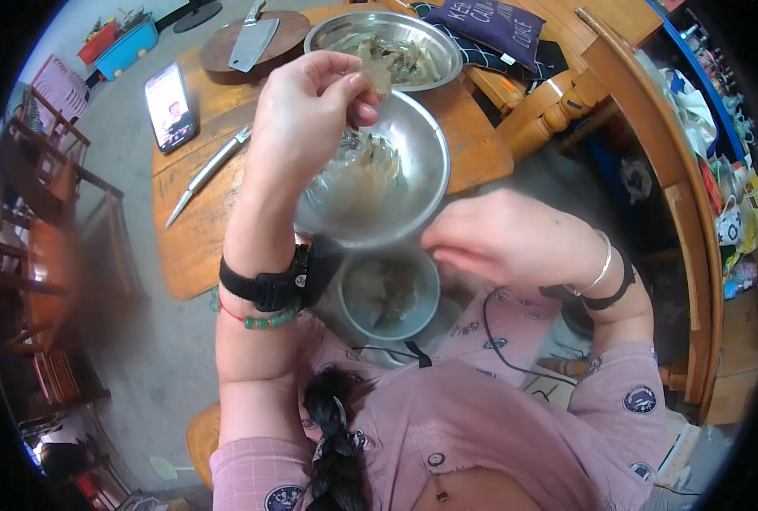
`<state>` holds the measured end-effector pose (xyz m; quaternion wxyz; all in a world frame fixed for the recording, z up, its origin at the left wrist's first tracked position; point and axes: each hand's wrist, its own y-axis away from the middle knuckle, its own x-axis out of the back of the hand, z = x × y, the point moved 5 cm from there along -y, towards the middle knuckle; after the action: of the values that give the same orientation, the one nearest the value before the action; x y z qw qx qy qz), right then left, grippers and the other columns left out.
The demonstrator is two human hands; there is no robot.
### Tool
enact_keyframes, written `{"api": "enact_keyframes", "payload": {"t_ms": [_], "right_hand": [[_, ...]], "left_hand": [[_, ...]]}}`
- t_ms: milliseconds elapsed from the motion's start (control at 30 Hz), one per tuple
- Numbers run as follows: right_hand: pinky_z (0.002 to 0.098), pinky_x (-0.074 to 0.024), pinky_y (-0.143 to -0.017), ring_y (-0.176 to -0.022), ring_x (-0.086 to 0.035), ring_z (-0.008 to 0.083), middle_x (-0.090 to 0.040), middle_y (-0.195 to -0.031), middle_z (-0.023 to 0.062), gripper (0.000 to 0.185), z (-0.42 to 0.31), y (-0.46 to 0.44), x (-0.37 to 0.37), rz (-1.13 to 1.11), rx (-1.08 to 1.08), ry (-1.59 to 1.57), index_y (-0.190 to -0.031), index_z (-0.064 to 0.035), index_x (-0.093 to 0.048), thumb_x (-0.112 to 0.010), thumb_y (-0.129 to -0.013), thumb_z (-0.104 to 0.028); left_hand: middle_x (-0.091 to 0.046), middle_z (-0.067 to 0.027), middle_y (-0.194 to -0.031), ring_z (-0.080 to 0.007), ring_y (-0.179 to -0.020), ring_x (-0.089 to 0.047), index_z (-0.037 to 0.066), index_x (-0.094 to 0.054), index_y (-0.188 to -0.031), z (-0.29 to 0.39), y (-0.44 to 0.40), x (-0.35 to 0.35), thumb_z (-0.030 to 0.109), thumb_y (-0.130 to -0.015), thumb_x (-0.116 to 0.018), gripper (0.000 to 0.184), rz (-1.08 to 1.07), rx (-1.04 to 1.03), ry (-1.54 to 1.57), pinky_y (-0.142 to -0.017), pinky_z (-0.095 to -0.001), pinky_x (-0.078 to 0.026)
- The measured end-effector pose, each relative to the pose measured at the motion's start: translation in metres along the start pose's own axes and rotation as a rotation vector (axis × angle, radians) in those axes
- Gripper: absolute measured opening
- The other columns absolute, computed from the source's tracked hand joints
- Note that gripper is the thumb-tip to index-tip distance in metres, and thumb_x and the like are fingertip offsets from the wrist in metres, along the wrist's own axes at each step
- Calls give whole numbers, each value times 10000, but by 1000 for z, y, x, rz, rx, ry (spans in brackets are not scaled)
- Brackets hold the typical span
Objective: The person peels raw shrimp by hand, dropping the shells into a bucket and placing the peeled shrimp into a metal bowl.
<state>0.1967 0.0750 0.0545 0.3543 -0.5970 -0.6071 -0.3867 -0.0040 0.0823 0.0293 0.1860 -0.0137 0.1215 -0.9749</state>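
Observation:
My left hand is raised over the near metal bowl, its fingers pinching a pale, translucent shrimp. Translucent shrimp pieces lie inside that bowl. Just right of the bowl's lower rim hovers my right hand, fingers curled together; anything between them is too small or blurred to make out. Below the bowl, a grey-green bucket holds cloudy liquid and scraps. Whole greyish shrimp fill the far metal basin.
On the wooden table lie a slim knife and a phone. A cleaver rests on a round chopping board at the back. Chair parts and a purple cushion stand at the upper right.

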Motion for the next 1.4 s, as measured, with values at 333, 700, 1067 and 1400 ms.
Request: {"api": "enact_keyframes", "payload": {"t_ms": [333,700,1067,1400], "right_hand": [[393,-519,-682,-778,-628,304,-606,-830,134,231,21,-37,54,763,110,387,-1033,-25,-607,-664,-827,-113],[374,-526,-700,-785,-629,281,-610,-810,109,144,36,-54,55,695,206,512,-948,-9,-599,-626,-819,-67],[317,-558,-698,-774,-683,247,-669,-863,164,226,48,-55,55,633,-15,33,-1021,7,-620,-658,-816,-80],[303,-557,-668,-755,-683,231,-666,-839,152,221,53,-54,59,644,62,194,-1020,8,-617,-658,-819,-74]], "left_hand": [[-681,-95,-882,-122,-749,-644,-39,-561,-1057,-1,3,-10,49,-939,-557,147,-77,74,6,-698,-248,-533],[-664,-94,-832,-134,-720,-648,-70,-587,-1069,-3,3,-13,37,-938,-560,171,-131,100,38,-688,-249,-547],[-652,-71,-809,-131,-695,-647,-57,-561,-1084,-6,2,-17,46,-949,-541,171,-109,92,103,-666,-237,-558],[-611,-64,-770,-130,-653,-625,-86,-607,-1015,-7,4,-16,77,-947,-564,182,-107,162,-93,-616,-255,-562]]}}
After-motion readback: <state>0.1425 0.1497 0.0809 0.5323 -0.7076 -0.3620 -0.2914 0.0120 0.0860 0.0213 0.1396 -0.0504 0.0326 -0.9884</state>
